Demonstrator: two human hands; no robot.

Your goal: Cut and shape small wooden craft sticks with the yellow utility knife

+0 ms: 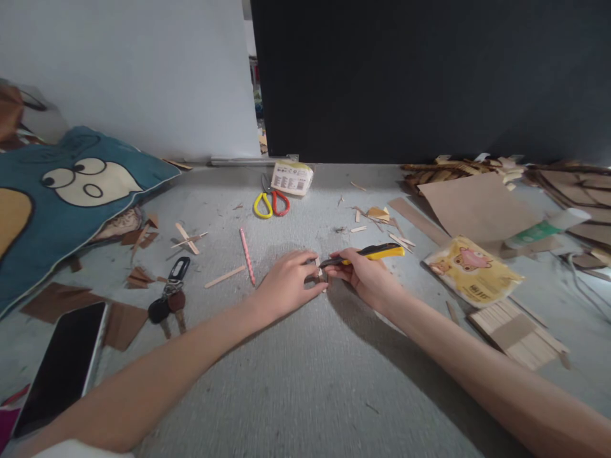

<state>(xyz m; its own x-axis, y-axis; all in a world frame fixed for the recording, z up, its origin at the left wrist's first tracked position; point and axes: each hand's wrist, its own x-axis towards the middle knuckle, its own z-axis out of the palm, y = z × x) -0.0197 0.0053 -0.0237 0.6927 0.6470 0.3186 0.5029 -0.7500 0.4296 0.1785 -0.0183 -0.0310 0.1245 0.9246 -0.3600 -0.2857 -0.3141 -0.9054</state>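
Observation:
My right hand (365,280) is closed around a yellow and black utility knife (382,251), its handle slanting up to the right. The knife's tip meets a small pale piece of wood (320,272), partly hidden by my fingers. My left hand (289,280) pinches that piece against the table from the left. Just left of this hand lie a pink twisted stick (247,254) and a flat wooden craft stick (224,277), one end of the craft stick touching the pink one.
Scissors (271,205) and a small packet (292,178) lie at the back. On the left are keys (167,308), a phone (62,369) and a blue cushion (90,184). On the right are a yellow packet (477,273), bundled craft sticks (520,334), a glue stick (548,228) and cardboard (477,200).

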